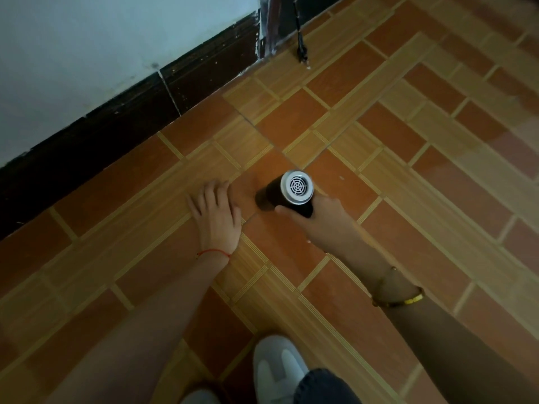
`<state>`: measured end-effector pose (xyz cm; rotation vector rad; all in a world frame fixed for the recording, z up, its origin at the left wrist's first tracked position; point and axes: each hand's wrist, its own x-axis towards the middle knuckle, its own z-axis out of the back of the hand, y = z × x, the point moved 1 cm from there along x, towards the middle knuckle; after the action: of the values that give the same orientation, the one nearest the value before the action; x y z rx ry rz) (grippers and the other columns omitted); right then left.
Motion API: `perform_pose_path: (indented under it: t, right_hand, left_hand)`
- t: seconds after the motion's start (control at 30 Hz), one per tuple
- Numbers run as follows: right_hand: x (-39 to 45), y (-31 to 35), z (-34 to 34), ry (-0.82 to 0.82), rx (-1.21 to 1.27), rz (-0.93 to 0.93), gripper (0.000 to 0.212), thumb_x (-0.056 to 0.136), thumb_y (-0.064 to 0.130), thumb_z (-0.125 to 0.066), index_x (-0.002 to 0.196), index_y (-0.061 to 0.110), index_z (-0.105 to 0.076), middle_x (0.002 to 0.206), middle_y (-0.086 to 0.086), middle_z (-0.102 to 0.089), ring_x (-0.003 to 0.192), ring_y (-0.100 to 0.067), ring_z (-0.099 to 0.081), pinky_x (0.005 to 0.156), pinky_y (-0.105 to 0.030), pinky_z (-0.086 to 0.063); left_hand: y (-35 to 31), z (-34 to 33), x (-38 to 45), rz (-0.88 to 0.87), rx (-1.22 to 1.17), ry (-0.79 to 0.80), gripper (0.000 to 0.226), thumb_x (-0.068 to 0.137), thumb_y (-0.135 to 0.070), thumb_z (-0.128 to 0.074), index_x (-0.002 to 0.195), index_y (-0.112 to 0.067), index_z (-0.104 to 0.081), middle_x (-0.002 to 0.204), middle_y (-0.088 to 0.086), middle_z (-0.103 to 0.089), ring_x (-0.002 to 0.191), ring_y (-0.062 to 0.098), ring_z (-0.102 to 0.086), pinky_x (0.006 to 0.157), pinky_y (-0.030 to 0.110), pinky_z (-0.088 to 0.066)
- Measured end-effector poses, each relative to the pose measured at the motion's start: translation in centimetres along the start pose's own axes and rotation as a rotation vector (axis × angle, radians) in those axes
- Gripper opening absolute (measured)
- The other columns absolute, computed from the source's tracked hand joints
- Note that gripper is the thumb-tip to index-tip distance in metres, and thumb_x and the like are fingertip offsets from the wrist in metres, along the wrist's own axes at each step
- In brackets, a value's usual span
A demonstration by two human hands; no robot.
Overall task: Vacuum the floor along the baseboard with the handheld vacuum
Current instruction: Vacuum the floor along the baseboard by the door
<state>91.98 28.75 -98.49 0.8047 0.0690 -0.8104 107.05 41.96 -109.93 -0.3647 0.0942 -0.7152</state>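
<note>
The handheld vacuum (287,191) is a short black cylinder with a silver vented rear cap facing the camera. Its nose points down and left at the tiled floor (379,176). My right hand (323,221) is closed around its black handle from below. My left hand (217,215) lies flat on the tiles just left of the vacuum's nose, fingers spread, holding nothing. The dark brown baseboard (140,106) runs diagonally from lower left to upper right under a pale wall (87,48), roughly a tile's width beyond the vacuum.
A black cable (300,39) hangs down to the floor near a wall corner at the top. My white shoe (277,365) and a jeans-covered knee (323,386) are at the bottom edge. Orange and tan tiles spread out to the right.
</note>
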Motion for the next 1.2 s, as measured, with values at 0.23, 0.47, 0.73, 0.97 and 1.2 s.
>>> perform_pose_path:
  t: [0.23, 0.47, 0.73, 0.97, 1.2]
  right_hand:
    - [-0.3, -3.5, 2.7, -0.347, -0.102, -0.214, 0.060, 0.086, 0.062, -0.059, 0.111, 0.007, -0.057, 0.076, 0.001, -0.061, 0.071, -0.023, -0.064, 0.060, -0.039, -0.054]
    - [0.2, -4.9, 4.2, -0.441, 0.021, -0.354, 0.064, 0.086, 0.061, -0.060, 0.117, 0.006, -0.053, 0.084, -0.010, -0.069, 0.076, -0.033, -0.070, 0.066, -0.048, -0.059]
    - [-0.2, -1.4, 0.8, -0.101, -0.009, -0.114, 0.053, 0.086, 0.060, -0.059, 0.105, 0.010, -0.058, 0.066, 0.001, -0.063, 0.059, -0.016, -0.066, 0.060, -0.038, -0.060]
    - [1.2, 2.0, -1.6, 0.021, 0.013, 0.058, 0.056, 0.087, 0.057, -0.060, 0.121, 0.013, -0.055, 0.071, 0.003, -0.064, 0.055, -0.007, -0.061, 0.059, -0.028, -0.056]
    - [6.0, 2.4, -0.1, -0.218, -0.010, -0.069, 0.055, 0.087, 0.059, -0.060, 0.108, 0.009, -0.057, 0.079, -0.007, -0.067, 0.067, -0.027, -0.067, 0.063, -0.046, -0.059]
  left_hand:
    - [-0.1, -0.3, -0.5, -0.032, 0.054, 0.046, 0.051, 0.091, -0.027, -0.043, 0.140, -0.013, -0.042, 0.147, 0.015, -0.041, 0.139, 0.036, -0.033, 0.114, 0.069, -0.018]
    - [-0.1, -0.4, -0.5, -0.042, 0.070, 0.032, 0.050, 0.091, -0.025, -0.043, 0.139, -0.012, -0.043, 0.145, 0.016, -0.042, 0.138, 0.036, -0.035, 0.113, 0.070, -0.020]
    - [1.5, 0.3, -0.6, 0.039, 0.082, 0.009, 0.048, 0.092, -0.023, -0.046, 0.139, -0.013, -0.042, 0.144, 0.017, -0.042, 0.138, 0.037, -0.036, 0.113, 0.068, -0.022]
    - [4.1, 1.4, 0.3, 0.078, 0.117, 0.003, 0.049, 0.092, -0.023, -0.044, 0.140, -0.012, -0.041, 0.145, 0.020, -0.041, 0.137, 0.039, -0.036, 0.113, 0.068, -0.022]
    - [4.6, 2.1, 3.2, 0.090, 0.109, -0.015, 0.050, 0.093, -0.025, -0.040, 0.141, -0.012, -0.041, 0.148, 0.018, -0.040, 0.140, 0.037, -0.033, 0.115, 0.065, -0.021]
